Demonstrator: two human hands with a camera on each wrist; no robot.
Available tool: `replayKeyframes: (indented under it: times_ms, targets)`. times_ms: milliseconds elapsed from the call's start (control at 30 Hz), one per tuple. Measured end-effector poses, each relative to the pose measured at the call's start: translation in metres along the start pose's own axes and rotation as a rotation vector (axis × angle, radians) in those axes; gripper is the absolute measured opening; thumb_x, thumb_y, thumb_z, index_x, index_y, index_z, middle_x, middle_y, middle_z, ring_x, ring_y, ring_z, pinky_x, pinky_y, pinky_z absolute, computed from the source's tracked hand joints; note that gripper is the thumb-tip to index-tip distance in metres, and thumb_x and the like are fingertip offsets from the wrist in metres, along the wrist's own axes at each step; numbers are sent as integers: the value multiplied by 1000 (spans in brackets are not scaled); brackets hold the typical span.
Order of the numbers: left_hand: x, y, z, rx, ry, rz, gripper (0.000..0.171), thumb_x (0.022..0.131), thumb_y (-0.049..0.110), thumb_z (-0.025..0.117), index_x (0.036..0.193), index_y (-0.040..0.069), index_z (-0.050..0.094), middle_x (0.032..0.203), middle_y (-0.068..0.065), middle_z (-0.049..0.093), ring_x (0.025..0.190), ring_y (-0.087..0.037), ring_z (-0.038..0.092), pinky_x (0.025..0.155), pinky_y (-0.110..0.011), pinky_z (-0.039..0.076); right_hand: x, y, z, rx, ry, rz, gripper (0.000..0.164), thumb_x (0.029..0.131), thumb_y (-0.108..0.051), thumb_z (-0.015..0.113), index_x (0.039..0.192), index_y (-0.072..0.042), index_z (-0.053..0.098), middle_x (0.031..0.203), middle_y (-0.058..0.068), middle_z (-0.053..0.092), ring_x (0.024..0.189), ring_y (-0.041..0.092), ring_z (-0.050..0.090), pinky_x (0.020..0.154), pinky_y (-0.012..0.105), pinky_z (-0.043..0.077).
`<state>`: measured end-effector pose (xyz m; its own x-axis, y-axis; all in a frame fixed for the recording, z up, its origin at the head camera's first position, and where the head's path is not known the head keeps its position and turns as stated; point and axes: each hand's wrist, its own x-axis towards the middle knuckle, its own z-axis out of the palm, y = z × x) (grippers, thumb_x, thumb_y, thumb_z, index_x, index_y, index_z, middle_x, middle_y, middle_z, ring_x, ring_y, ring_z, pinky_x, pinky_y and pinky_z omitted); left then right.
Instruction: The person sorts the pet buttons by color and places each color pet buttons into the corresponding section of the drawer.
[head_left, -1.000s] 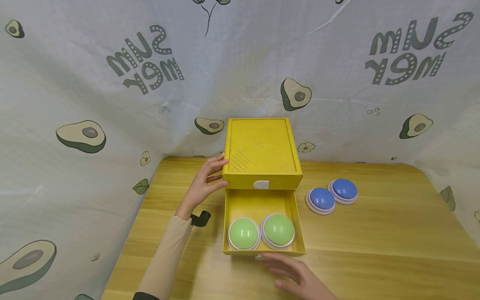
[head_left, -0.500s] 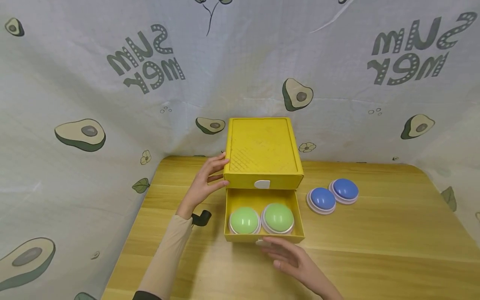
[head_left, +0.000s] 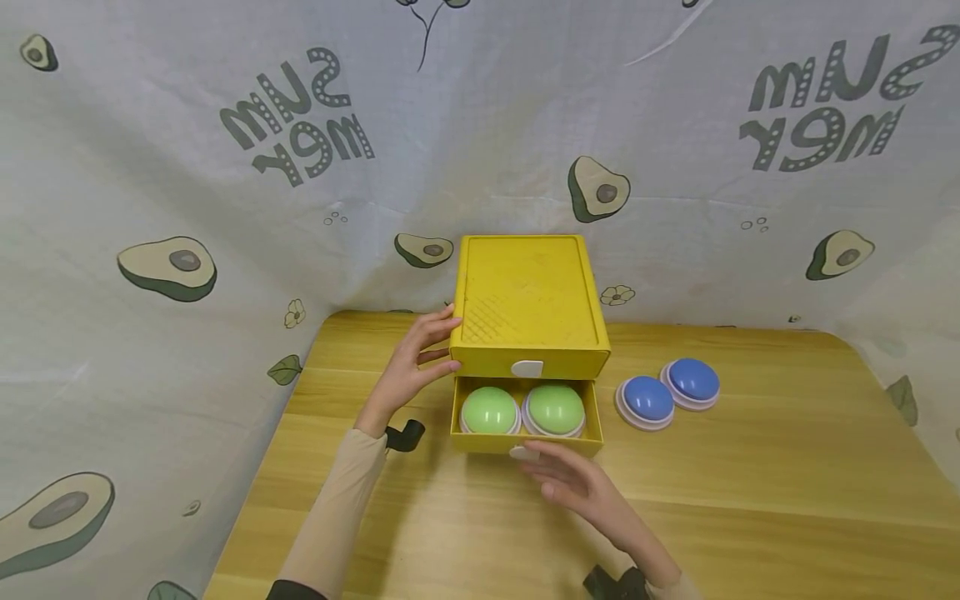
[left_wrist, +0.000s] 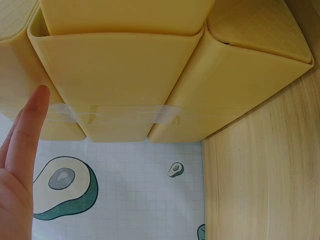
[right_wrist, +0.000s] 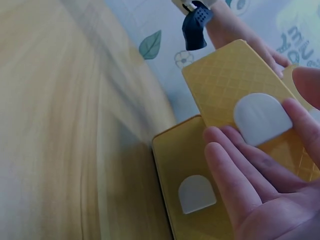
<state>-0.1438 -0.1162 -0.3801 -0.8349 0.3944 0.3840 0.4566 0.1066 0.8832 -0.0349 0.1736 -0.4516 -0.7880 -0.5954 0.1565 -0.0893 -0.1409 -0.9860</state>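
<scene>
A yellow drawer cabinet (head_left: 532,287) stands at the back of the table. Its partly pulled-out drawer (head_left: 480,444) bears two light-green dome buttons with pale bases, a left one (head_left: 490,410) and a right one (head_left: 556,408). My left hand (head_left: 401,371) rests on the cabinet's left side, thumb by the front edge; its straight fingers (left_wrist: 27,135) show in the left wrist view. With extended fingers, my right hand (head_left: 585,492) touches the drawer front beside its white knob (right_wrist: 262,119). Below it, another drawer front (right_wrist: 175,150) sits further back.
Two blue dome buttons, a nearer one (head_left: 647,398) and a farther one (head_left: 693,380), lie right of the cabinet on the wooden table (head_left: 765,467). Behind hangs a pale cloth (head_left: 480,117) printed with avocados. Dark wrist-camera mounts show at both wrists.
The drawer with the green buttons has slid further into the cabinet, away from me, and my right hand has moved forward with it. My left hand has stayed at the cabinet's side.
</scene>
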Motion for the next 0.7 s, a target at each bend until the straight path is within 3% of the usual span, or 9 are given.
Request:
replayKeyframes:
  times_ms: [233, 700]
  targets:
    - [-1, -1, 0, -4, 3, -18, 54, 85, -9, 65, 136, -3, 45, 150, -15, 30, 125, -35, 45, 98, -45, 46, 12, 1, -7, -25, 32, -11, 48, 95, 10, 46, 142, 5, 37, 136, 32, 43, 122, 40, 49, 97, 42, 46]
    - [-1, -2, -1, -5, -2, -8, 54, 85, -10, 65, 136, -4, 45, 151, -16, 30, 125, -41, 43, 98, -48, 45, 38, 5, -17, -57, 106, -2, 49, 94, 9, 51, 142, 3, 40, 137, 28, 45, 121, 49, 44, 97, 50, 44]
